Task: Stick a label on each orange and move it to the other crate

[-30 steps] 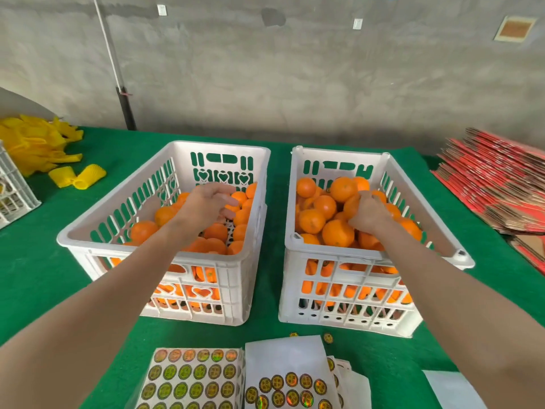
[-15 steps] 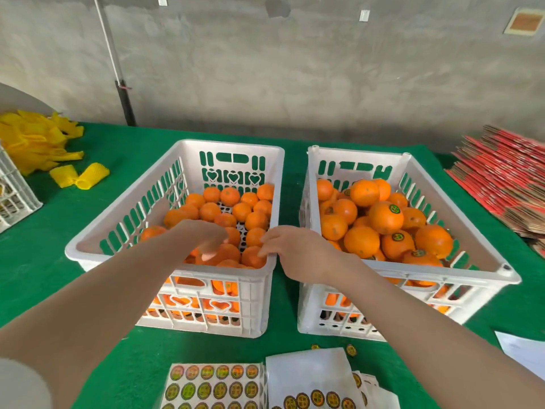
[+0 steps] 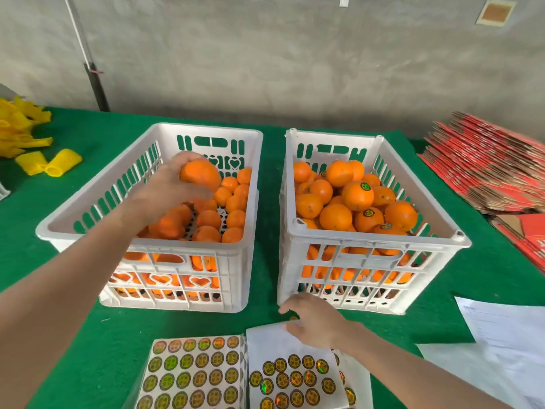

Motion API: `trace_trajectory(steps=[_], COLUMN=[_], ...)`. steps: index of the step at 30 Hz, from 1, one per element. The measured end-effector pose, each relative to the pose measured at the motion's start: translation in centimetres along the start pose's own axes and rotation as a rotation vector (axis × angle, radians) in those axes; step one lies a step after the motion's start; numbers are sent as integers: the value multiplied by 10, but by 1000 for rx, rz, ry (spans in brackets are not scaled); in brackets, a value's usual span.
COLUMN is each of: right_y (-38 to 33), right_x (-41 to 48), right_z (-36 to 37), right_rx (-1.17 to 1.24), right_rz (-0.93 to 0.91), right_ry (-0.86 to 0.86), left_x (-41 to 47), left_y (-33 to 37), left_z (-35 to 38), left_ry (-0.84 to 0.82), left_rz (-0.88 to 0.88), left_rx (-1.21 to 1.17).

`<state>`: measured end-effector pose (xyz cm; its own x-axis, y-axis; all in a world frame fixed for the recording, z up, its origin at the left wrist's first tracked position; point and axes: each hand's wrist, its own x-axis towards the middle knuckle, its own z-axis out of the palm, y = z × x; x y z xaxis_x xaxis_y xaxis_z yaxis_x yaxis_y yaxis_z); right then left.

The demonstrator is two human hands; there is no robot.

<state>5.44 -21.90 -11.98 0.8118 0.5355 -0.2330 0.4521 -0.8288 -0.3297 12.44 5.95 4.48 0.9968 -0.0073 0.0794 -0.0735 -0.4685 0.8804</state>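
One orange (image 3: 200,174) is gripped by the left hand (image 3: 172,188) above the left crate (image 3: 177,249). Near that crate, a label sheet (image 3: 267,342) is touched by the loose right hand (image 3: 314,321).

**A:** Where does the head view look from?
**B:** Above the worktop's (image 3: 267,187) near edge, facing forward and down toward the far edge and the grey wall (image 3: 295,69).
**A:** How near?
**B:** Close. The left hand (image 3: 168,190) and right hand (image 3: 315,323) reach in from the bottom corners, and the wide angle bows the edges.
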Motion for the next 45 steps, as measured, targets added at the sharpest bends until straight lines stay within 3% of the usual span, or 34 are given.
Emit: trace_trajectory(steps=[2, 5, 7, 14, 16, 19, 26, 31, 34, 37, 45], right_y=[9, 5, -1, 0, 6, 4, 10, 23, 27, 26, 11], right_x=[2, 12, 18, 21, 18, 19, 18, 2, -10, -26, -39], right_z=[16, 26, 31, 37, 37, 46, 38, 17, 13, 20, 32], right_rx=[28, 104, 110, 123, 128, -107, 162, 325, 257, 128, 237], right_rz=[108, 108, 95, 59, 58, 43, 118, 76, 43, -85, -31], right_ry=[-137, -137, -119, 0, -91, -206, 56, 127, 231, 524, 466], left_x=[-25, -73, -97, -129, -134, -136, -130, -131, -129, -123, -116], left_y=[11, 23, 14, -55, -71, -88, -94, -97, -93, -88, -79], left_z=[6, 36, 63, 127, 137, 148, 150, 156, 167, 174, 185], left_ry=[-63, -215, -273, -195, -165, -128, -186, -307, -327, -318, -304], left_rz=[112, 144, 15, -490, -563, -623, -647, -649, -637, -655, -675], left_rx=[-19, -87, -176, -373, -407, -486, -569, -629, -673, -753, -925])
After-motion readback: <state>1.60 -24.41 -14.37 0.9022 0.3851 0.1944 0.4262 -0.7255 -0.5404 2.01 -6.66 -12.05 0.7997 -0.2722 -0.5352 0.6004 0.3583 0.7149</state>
